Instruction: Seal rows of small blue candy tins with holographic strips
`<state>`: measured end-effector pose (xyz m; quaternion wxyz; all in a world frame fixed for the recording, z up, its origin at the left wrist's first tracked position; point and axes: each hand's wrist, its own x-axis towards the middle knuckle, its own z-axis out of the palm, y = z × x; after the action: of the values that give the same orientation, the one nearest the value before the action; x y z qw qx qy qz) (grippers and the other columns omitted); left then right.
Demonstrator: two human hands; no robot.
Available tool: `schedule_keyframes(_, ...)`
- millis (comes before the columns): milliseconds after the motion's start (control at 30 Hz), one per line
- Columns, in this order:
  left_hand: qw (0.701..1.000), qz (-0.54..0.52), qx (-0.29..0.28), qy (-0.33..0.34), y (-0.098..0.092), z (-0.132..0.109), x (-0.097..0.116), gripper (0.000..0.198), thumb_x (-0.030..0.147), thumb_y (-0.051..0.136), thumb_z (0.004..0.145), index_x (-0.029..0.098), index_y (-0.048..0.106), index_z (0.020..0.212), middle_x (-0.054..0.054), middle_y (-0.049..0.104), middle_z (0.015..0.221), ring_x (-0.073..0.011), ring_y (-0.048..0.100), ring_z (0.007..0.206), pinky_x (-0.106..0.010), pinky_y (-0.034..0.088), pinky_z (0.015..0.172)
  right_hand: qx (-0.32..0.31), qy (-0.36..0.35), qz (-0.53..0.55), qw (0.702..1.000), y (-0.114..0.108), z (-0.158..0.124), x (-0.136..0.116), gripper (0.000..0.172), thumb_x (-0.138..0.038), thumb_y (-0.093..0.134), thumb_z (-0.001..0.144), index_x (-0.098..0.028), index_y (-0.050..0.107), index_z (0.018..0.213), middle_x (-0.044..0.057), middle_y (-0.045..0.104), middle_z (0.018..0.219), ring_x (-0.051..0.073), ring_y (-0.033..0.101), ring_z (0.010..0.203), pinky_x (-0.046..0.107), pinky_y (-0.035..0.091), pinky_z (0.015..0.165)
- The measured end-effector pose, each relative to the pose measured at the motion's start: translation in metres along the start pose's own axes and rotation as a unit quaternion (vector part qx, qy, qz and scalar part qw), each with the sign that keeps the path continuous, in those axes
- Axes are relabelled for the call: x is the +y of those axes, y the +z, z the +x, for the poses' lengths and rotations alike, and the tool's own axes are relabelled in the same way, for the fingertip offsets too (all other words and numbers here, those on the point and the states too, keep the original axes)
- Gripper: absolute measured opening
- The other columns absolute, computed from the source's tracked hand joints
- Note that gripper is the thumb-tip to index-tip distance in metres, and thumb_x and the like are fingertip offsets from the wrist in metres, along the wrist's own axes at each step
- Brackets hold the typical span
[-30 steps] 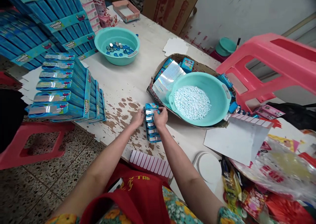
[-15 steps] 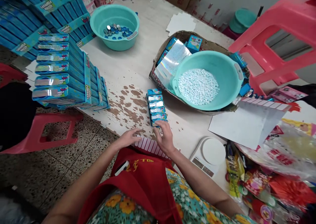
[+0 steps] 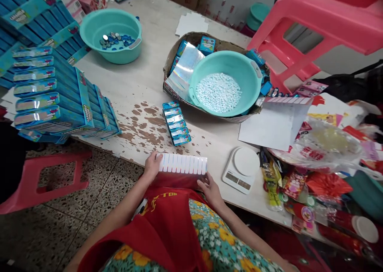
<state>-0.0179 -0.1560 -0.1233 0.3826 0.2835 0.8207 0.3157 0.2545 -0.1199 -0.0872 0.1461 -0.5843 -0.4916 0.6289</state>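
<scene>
A sheet of pale rectangular stickers (image 3: pixel 183 164) is held level at the table's front edge, above the red apron. My left hand (image 3: pixel 153 165) pinches its left end between thumb and fingers. At the sheet's lower right corner, my right hand (image 3: pixel 211 189) has its fingers closed on the edge. Just beyond the sheet, several small blue tins (image 3: pixel 176 124) stand side by side in a slanting row. Light strips show on the upward-facing sides of most of them.
A teal basin of white candies (image 3: pixel 220 94) rests in a cardboard box (image 3: pixel 169 86) with blue tins. Another teal basin (image 3: pixel 110 18) holds blue and silver pieces. Stacked blue boxes (image 3: pixel 68 104) stand left. A white scale (image 3: pixel 243 166), papers (image 3: pixel 260 130) and wrapped sweets lie right.
My right hand has left the near end of the tin row and come back to the sticker sheet. My left hand has closed on the sheet's left end. The sheet now lies more level.
</scene>
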Motion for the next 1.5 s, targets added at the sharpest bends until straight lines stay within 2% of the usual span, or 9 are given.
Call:
schedule_keyframes(267, 0.991, 0.112, 0.071, 0.015, -0.037, 0.007, 0.013, 0.022, 0.040, 0.046, 0.080, 0.020, 0.048, 0.072, 0.001, 0.054, 0.066, -0.0144, 0.049, 0.063, -0.022, 0.034, 0.056, 0.211, -0.117, -0.068, 0.968, 0.028, -0.017, -0.024, 0.053, -0.042, 0.069, 0.065, -0.017, 0.055, 0.110, 0.012, 0.057, 0.118, 0.028, 0.050, 0.113, 0.047, 0.037, 0.100)
schedule_keyframes(433, 0.987, 0.135, 0.089, 0.004, -0.056, -0.011, 0.004, 0.024, 0.037, 0.043, 0.084, 0.018, 0.055, 0.091, -0.004, 0.062, 0.078, -0.0194, 0.057, 0.073, -0.027, 0.042, 0.064, 0.008, 0.019, 0.186, 0.982, 0.041, -0.022, -0.043, 0.045, -0.038, 0.077, 0.057, -0.019, 0.060, 0.094, 0.004, 0.069, 0.083, 0.023, 0.064, 0.075, 0.038, 0.051, 0.072)
schedule_keyframes(533, 0.967, 0.170, 0.145, 0.124, -0.064, -0.034, 0.011, 0.047, 0.038, 0.049, 0.084, 0.014, 0.045, 0.124, -0.015, 0.056, 0.117, -0.0275, 0.050, 0.112, -0.039, 0.040, 0.090, -0.091, 0.080, 0.243, 0.962, 0.053, -0.020, -0.049, 0.049, -0.035, 0.082, 0.050, -0.017, 0.064, 0.091, 0.004, 0.071, 0.080, 0.022, 0.065, 0.068, 0.037, 0.051, 0.068)
schedule_keyframes(700, 0.888, 0.221, -0.128, 0.381, -0.053, -0.073, 0.035, 0.070, 0.054, 0.054, 0.079, 0.023, 0.033, 0.138, -0.010, 0.037, 0.144, -0.0284, 0.023, 0.136, -0.048, 0.014, 0.110, -0.119, 0.041, 0.198, 0.972, 0.069, -0.023, -0.056, 0.042, -0.037, 0.081, 0.053, -0.017, 0.066, 0.087, 0.003, 0.071, 0.078, 0.019, 0.064, 0.064, 0.034, 0.051, 0.066)
schedule_keyframes(867, 0.893, 0.232, -0.207, 0.327, -0.038, -0.086, 0.040, 0.033, 0.044, 0.044, 0.089, 0.021, 0.060, 0.107, -0.006, 0.066, 0.108, -0.0203, 0.057, 0.101, -0.035, 0.034, 0.097, -0.122, -0.023, 0.114, 0.986, 0.072, -0.033, -0.062, 0.035, -0.042, 0.075, 0.061, -0.017, 0.066, 0.085, 0.003, 0.070, 0.077, 0.018, 0.062, 0.066, 0.031, 0.048, 0.064)
schedule_keyframes(967, 0.898, 0.262, -0.184, 0.302, -0.038, -0.090, 0.039, 0.032, 0.040, 0.038, 0.092, 0.020, 0.063, 0.091, -0.004, 0.069, 0.087, -0.0179, 0.060, 0.082, -0.026, 0.040, 0.075, -0.015, -0.114, -0.016, 0.993, 0.073, -0.040, -0.065, 0.037, -0.047, 0.071, 0.066, -0.018, 0.066, 0.088, 0.006, 0.069, 0.083, 0.022, 0.062, 0.076, 0.034, 0.048, 0.069)
schedule_keyframes(1067, 0.893, 0.283, -0.177, 0.302, -0.040, -0.092, 0.041, 0.037, 0.039, 0.033, 0.094, 0.021, 0.064, 0.087, -0.004, 0.068, 0.081, -0.0169, 0.060, 0.075, -0.024, 0.038, 0.065, 0.099, -0.274, -0.212, 0.933, 0.073, -0.045, -0.069, 0.034, -0.044, 0.069, 0.071, -0.022, 0.066, 0.097, 0.007, 0.068, 0.093, 0.024, 0.059, 0.092, 0.039, 0.042, 0.083)
schedule_keyframes(1200, 0.870, 0.316, -0.192, 0.325, -0.051, -0.084, 0.036, 0.031, 0.040, 0.038, 0.091, 0.022, 0.064, 0.089, -0.004, 0.069, 0.083, -0.0175, 0.061, 0.077, -0.024, 0.036, 0.064, 0.037, -0.341, -0.371, 0.863, 0.060, -0.035, -0.070, 0.020, -0.037, 0.053, 0.088, -0.027, 0.070, 0.086, 0.002, 0.071, 0.081, 0.018, 0.061, 0.082, 0.036, 0.035, 0.086)
schedule_keyframes(1500, 0.869, 0.418, -0.137, 0.227, -0.092, -0.054, -0.019, 0.035, 0.040, 0.033, 0.092, 0.024, 0.064, 0.094, -0.005, 0.069, 0.086, -0.0188, 0.061, 0.079, -0.024, 0.035, 0.063, -0.034, -0.293, -0.409, 0.863, 0.001, 0.009, -0.034, 0.029, -0.040, 0.045, 0.091, -0.026, 0.071, 0.091, 0.002, 0.073, 0.085, 0.018, 0.064, 0.081, 0.030, 0.040, 0.081)
